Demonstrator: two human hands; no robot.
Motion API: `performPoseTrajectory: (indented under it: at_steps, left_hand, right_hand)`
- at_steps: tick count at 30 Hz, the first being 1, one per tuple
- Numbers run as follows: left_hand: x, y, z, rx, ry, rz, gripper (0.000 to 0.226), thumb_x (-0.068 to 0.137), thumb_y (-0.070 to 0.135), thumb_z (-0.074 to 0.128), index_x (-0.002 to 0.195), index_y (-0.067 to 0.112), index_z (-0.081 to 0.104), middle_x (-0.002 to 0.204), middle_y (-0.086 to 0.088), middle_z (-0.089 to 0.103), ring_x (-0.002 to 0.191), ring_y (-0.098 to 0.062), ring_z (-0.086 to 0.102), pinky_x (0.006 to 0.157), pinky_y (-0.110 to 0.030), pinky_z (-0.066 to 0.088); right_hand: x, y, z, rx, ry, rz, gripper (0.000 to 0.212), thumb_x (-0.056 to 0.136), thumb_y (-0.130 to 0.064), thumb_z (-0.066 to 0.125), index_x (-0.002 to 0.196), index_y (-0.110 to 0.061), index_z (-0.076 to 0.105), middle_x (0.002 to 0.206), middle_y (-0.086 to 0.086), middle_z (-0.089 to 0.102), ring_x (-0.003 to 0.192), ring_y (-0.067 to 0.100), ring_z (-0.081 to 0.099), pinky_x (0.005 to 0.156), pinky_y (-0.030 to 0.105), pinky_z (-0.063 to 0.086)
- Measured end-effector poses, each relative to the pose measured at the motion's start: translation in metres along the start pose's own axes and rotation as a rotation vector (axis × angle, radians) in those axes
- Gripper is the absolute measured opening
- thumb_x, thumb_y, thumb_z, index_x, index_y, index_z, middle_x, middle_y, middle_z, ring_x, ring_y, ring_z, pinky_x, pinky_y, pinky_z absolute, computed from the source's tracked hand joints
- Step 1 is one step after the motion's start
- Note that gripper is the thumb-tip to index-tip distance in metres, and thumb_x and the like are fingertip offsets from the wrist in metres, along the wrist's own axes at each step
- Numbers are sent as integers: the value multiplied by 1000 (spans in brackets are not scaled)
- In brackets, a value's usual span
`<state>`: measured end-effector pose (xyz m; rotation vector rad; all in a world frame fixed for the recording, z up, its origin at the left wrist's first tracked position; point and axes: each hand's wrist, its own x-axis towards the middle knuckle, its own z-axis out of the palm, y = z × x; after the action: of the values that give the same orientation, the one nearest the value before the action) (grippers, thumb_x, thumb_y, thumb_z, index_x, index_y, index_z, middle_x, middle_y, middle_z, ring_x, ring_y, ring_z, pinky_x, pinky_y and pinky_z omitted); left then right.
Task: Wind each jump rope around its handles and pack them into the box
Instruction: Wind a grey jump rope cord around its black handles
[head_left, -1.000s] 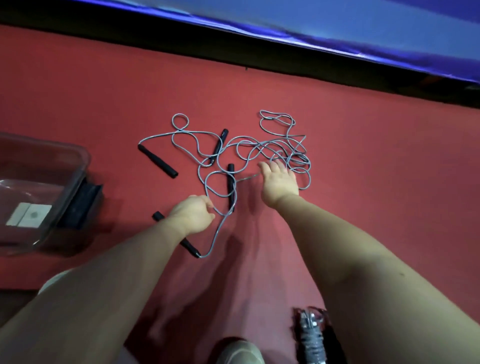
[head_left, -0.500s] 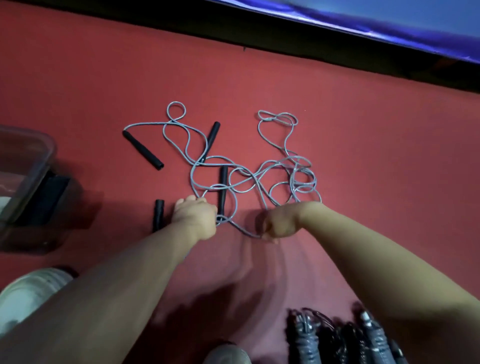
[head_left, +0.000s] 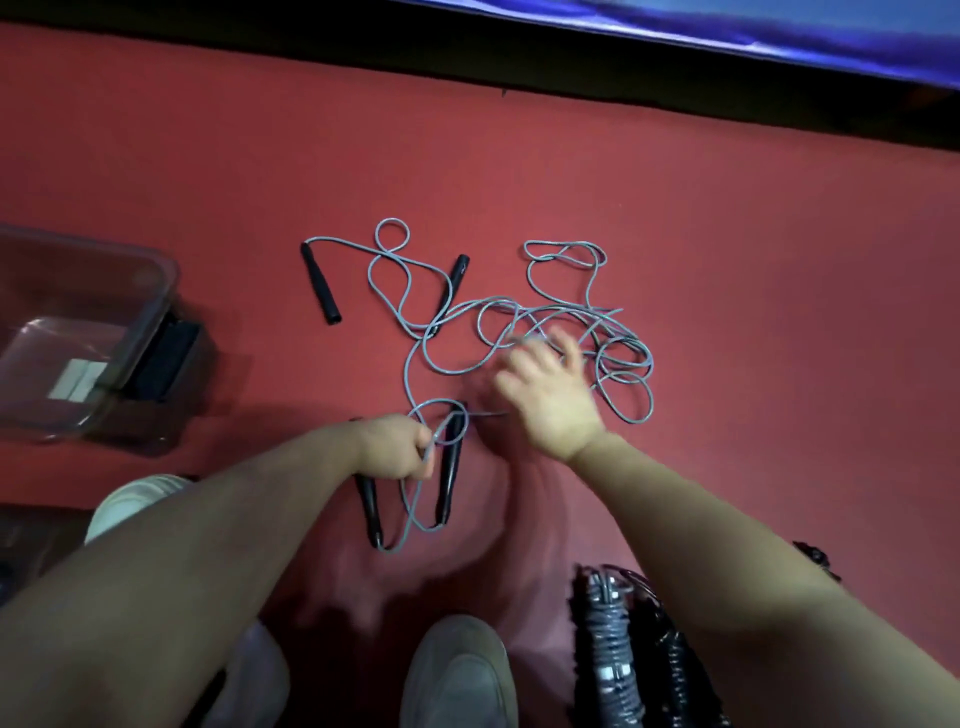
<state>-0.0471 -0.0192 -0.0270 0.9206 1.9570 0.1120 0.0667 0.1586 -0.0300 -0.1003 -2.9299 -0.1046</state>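
R hand (head_left: 545, 400) has left its fisted spot low in ctr frame from half a sec ago. It's now higher, over the tangle, w/ fingers spread wide. It's blurred; it looks to hold nothing, though a strand runs right by the fingertips. L hand (head_left: 392, 449) has drawn back toward the lower frame, fingers curled tight round the near handle (head_left: 370, 512), which pokes out below the fist. A loop of gray cord (head_left: 393, 221) is caught at its knuckles.

A second handle (head_left: 449, 467) lies just beside, approx parallel, and cord joins the two at their low ends. Two far handles lie apart in upper ctr: one (head_left: 319, 283) left of the tangle, one (head_left: 453, 288) w/ cord crossing it. The rest of the cord sprawls in loose loops ctr to ctr-right on the red floor (head_left: 727, 312).

The clear box (head_left: 140, 332) sits at left edge, well apart from the cord. Wound ropes (head_left: 610, 649) lie at lower right by the R forearm. A shoe (head_left: 457, 670) shows at bottom ctr. A blue band (head_left: 779, 31) runs along the top.
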Motion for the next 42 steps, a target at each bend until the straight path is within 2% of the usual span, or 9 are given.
performPoseTrajectory:
  at_steps: [4, 11, 16, 22, 25, 31, 37, 39, 42]
  left_hand:
    - [9, -7, 22, -59, 377, -321, 39, 85, 41, 63, 111, 12, 56, 124, -13, 55, 116, -30, 54, 98, -35, 43]
    - [2, 23, 71, 227, 367, -343, 57, 80, 55, 61, 126, 25, 46, 133, -7, 36, 126, -26, 35, 102, -36, 32]
    - [-3, 28, 81, 294, 371, -252, 37, 88, 20, 46, 125, 22, 47, 135, -9, 30, 121, -29, 36, 97, -37, 36]
    - [-27, 20, 33, -370, 296, -115, 13, 102, 22, 35, 101, 10, 42, 96, -16, 60, 71, -29, 63, 64, -35, 51]
    - [-59, 31, -29, -660, 334, 2, 25, 103, 20, 32, 80, 17, 37, 66, -2, 44, 31, -3, 37, 33, -15, 29]
    - [-185, 116, -158, -722, 331, 224, 32, 104, 30, 28, 79, 17, 43, 44, 9, 26, 30, -1, 14, 35, -9, 12]
    - [-314, 203, -220, -731, 349, 485, 34, 102, 36, 30, 81, 17, 48, 44, 10, 21, 32, -2, 13, 35, -14, 11]
    - [-339, 214, -230, -741, 411, 504, 34, 103, 36, 30, 80, 17, 47, 44, 10, 21, 32, -3, 14, 33, -15, 14]
    - [-353, 199, -238, -826, 530, 409, 34, 103, 35, 28, 78, 17, 43, 41, 10, 20, 30, -3, 14, 31, -13, 12]
  right_hand:
    - [-26, -25, 16, 54, -231, 163, 28, 73, -19, 42, 85, -19, 68, 91, 2, 64, 101, 26, 62, 106, 47, 14]
    - [-22, -31, 5, -46, -716, 295, 35, 91, -38, 43, 120, -27, 60, 118, 1, 60, 120, 29, 45, 102, 67, -17]
    - [-10, -59, -16, -43, -1146, 414, 51, 97, -30, 37, 145, -15, 32, 151, 8, 31, 139, 33, 26, 105, 69, 19]
    - [3, -52, -35, 368, -700, 382, 47, 88, -33, 59, 129, -11, 47, 128, 13, 55, 117, 29, 54, 93, 36, 44]
    - [17, -44, -62, 711, -450, 389, 63, 75, -24, 76, 125, -12, 41, 123, 14, 48, 113, 28, 48, 102, 38, 38]
    - [43, -33, -156, 913, 236, 497, 64, 70, 0, 72, 126, -6, 41, 116, 3, 43, 109, 17, 45, 103, 41, 36]
    - [66, -51, -254, 1156, -57, 155, 53, 89, -3, 59, 132, -23, 36, 103, -3, 59, 103, 9, 53, 98, 27, 37]
    - [69, -55, -267, 959, -3, 253, 11, 96, -23, 50, 105, -21, 57, 78, -2, 61, 77, 12, 59, 83, 28, 44]
    - [59, -35, -277, 1071, 59, 491, 24, 100, -25, 43, 80, -16, 53, 67, 1, 49, 57, 15, 54, 54, 24, 40]
